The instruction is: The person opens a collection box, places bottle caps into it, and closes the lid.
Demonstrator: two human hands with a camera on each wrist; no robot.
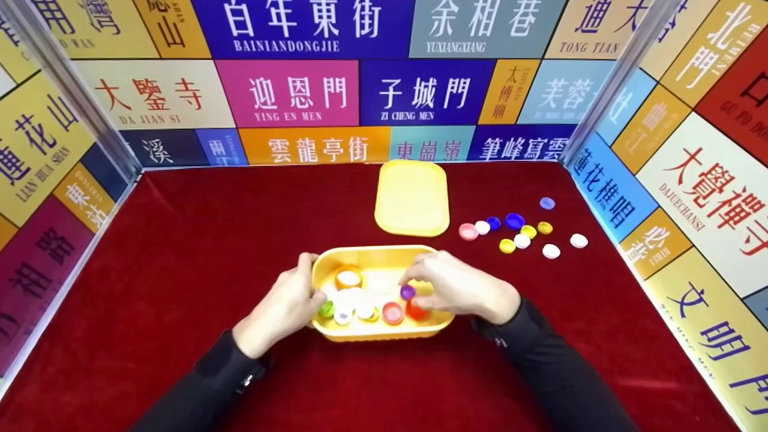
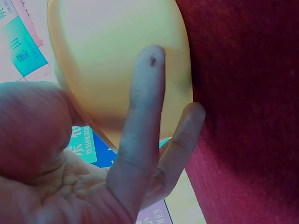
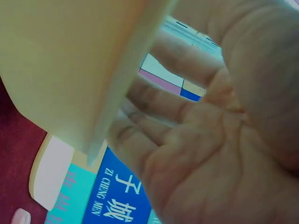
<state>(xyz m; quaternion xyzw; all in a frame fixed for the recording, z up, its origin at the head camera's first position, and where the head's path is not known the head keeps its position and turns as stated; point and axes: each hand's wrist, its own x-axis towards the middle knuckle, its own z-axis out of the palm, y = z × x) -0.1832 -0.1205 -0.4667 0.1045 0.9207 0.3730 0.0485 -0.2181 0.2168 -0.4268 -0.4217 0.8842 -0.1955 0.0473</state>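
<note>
My left hand [image 1: 285,307] grips the left end of a yellow plastic box [image 1: 384,335], thumb at the rim. In the left wrist view two fingers [image 2: 147,88] extend along its outer wall. Over the box's right end, my right hand [image 1: 465,285] reaches in and pinches a small purple bottle cap [image 1: 407,292] between fingertips and thumb. The right wrist view hides that cap behind the box wall [image 3: 60,60]. Inside the box lie a red cap [image 1: 393,312], an orange cap [image 1: 348,277], a green cap [image 1: 326,309] and several white ones.
A yellow lid [image 1: 413,198] lies flat behind the box. To the right are several loose caps, among them a pink cap [image 1: 468,231], a blue cap [image 1: 514,221] and a white cap [image 1: 579,240]. Printed panels [image 1: 288,93] wall in the dark red cloth [image 1: 198,240].
</note>
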